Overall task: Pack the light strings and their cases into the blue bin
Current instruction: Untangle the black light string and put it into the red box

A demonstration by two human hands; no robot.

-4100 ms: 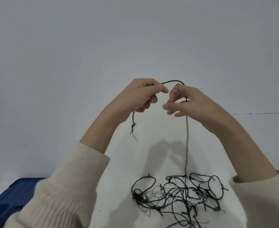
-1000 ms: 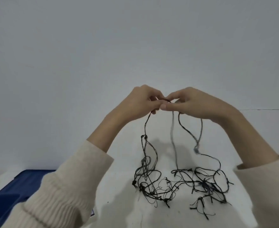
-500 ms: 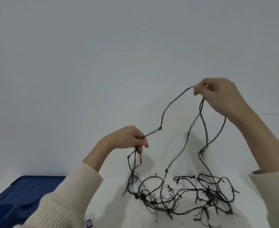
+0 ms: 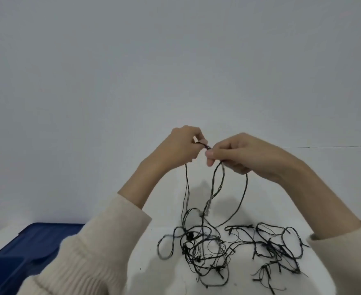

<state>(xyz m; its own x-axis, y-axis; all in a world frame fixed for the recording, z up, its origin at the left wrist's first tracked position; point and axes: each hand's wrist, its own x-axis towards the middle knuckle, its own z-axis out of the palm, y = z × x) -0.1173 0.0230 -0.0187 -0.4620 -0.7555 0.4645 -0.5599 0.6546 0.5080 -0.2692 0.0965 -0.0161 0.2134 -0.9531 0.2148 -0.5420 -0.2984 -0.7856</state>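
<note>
A black light string (image 4: 228, 250) lies tangled on the white table (image 4: 154, 262), with several loops rising to my hands. My left hand (image 4: 181, 147) pinches the string at chest height, fingers closed on it. My right hand (image 4: 243, 154) meets it fingertip to fingertip and grips other loops that hang down from it. The blue bin (image 4: 26, 248) sits at the lower left, partly hidden behind my left sleeve. No case is visible.
A plain grey wall fills the upper view. The table's far edge runs along the wall at the right (image 4: 335, 147). My cream sleeves cover the lower left and right corners.
Half a second ago my hands were spread apart, the right one raised high. Now they have come back together and gathered another loop. The pile on the table has shifted slightly.
</note>
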